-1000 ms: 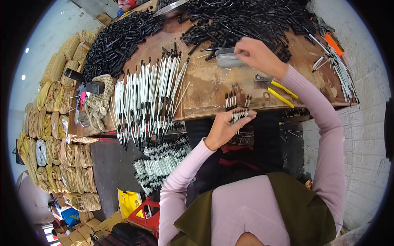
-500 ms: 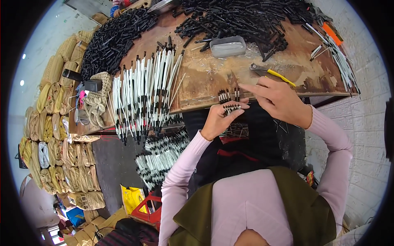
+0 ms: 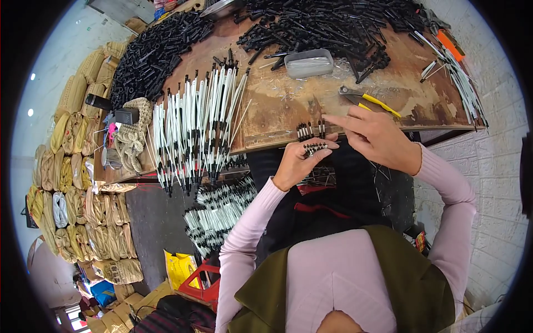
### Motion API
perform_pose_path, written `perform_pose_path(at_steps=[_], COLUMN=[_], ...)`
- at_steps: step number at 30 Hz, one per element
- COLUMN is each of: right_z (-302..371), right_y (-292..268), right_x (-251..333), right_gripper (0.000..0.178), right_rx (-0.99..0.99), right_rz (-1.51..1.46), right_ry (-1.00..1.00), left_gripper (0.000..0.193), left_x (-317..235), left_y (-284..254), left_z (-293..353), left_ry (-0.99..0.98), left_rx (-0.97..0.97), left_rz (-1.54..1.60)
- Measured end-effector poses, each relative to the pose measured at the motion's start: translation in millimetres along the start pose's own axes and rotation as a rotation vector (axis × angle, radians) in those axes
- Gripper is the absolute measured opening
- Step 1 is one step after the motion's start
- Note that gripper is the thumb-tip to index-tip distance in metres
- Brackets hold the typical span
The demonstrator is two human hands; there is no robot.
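Observation:
My left hand is closed around a bunch of short black-and-white rods near the table's front edge. Their banded ends stick out past the thumb and fingers. Further rod tops rise just beyond the hand. My right hand is bent in from the right, its forefinger stretched toward the rightmost rod top. Its thumb is hidden, and anything thin in its pinch cannot be made out. Beyond the right hand, pliers with yellow handles lie on the wooden table, one handle partly behind the fingers.
A clear plastic box of thin pins stands before a heap of black tubular parts. Another black heap lies left. White rods with black fittings overhang the front edge; more white rods lie at right, beside a wall.
Very little differs. Both hands keep their places, with only a slight shift of the left fingers and the rods.

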State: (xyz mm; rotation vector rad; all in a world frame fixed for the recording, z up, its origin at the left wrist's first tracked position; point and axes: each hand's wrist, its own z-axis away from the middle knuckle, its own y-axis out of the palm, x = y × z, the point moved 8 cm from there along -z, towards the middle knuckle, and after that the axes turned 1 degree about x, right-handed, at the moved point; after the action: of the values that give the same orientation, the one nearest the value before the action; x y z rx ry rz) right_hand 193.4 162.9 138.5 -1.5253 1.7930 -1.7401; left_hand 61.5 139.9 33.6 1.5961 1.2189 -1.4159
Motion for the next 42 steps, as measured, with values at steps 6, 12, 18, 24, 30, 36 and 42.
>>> perform_pose_path(at_steps=[6,12,18,24,30,36,42], right_z=[-0.1,-2.7,1.0,2.1,3.0,1.2,1.0], right_y=[-7.3,-17.9,-16.4,-21.9,-16.1,-10.3,-4.4], right_x=[10.3,16.5,16.2,20.7,3.9,-9.9,-19.6], right_gripper=[0.041,0.029,0.025,0.025,0.024,0.022,0.023], right_rx=[-0.09,-0.15,-0.205,-0.231,-0.237,-0.249,-0.228], right_rz=[0.162,0.251,0.267,0.308,0.179,-0.108,-0.192], right_ry=[-0.089,-0.17,-0.196,-0.197,-0.139,-0.027,-0.01], left_gripper=[0.02,0.021,0.021,0.021,0.021,0.021,0.02], left_x=[4.5,5.3,4.9,4.8,9.7,7.9,10.2], left_y=[1.2,4.0,8.2,12.0,14.3,17.5,18.1], left_z=[1.0,-0.9,-3.1,-5.1,-6.3,-9.0,-9.0], left_ry=[-0.005,0.014,0.027,0.013,-0.006,-0.005,-0.021], left_rx=[-0.002,0.007,0.007,0.02,0.024,0.069,0.078], left_rz=[0.046,0.068,0.114,0.097,0.183,0.164,0.241])
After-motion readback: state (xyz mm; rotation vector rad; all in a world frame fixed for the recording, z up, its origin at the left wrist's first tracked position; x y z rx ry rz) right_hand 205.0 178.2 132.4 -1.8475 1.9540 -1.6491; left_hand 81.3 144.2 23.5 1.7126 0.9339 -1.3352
